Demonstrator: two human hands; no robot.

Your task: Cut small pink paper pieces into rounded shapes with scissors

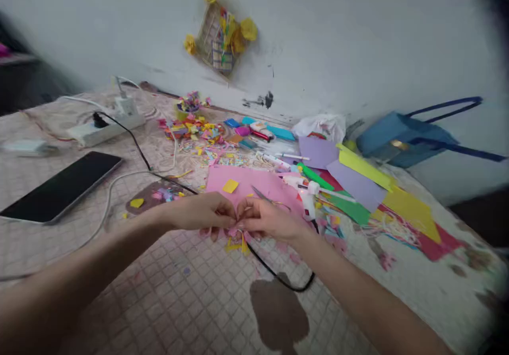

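My left hand point(214, 213) and my right hand point(262, 217) meet near the front edge of a pink sheet point(250, 177). Both are closed, fingertips pinched together on something small that the fingers mostly hide. Bits of pink show under them, and narrow yellow paper scraps point(234, 246) lie just below. A yellow paper square point(230, 186) rests on the pink sheet. Beside my right hand lie scissors point(265, 196), their handles partly covered. To their right is a white glue gun point(307, 198) with a small red light and a black cord.
A phone point(63, 185) and a white power strip point(105, 129) are at left, with cables crossing the table. Colorful paper pieces point(199, 129) are heaped at the back. Coloured sheets point(358, 177) spread on the right before a blue bag point(401, 137). A decorated frame point(220, 39) hangs on the wall.
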